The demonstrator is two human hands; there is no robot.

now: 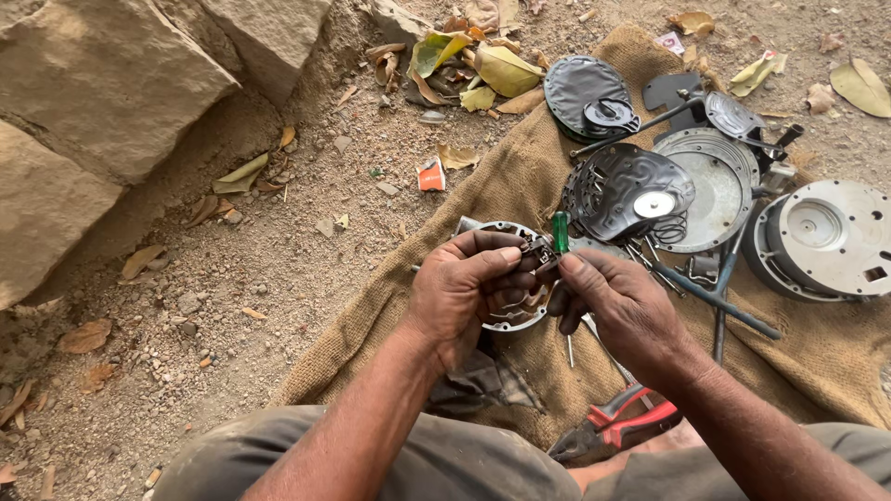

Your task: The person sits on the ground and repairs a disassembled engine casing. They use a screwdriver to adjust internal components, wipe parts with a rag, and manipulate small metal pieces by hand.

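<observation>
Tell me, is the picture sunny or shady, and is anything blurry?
Head view: soft, even shade, no hard shadows; only mild sheen on the round metal cover. The left hand, right hand and green-handled screwdriver look sharp; the frame edges bend slightly.

Daylight soft and even; no hard shadows, no glare. Focus sharp across the burlap sack (520,167). Slight wide-angle stretch at frame edges.
</observation>
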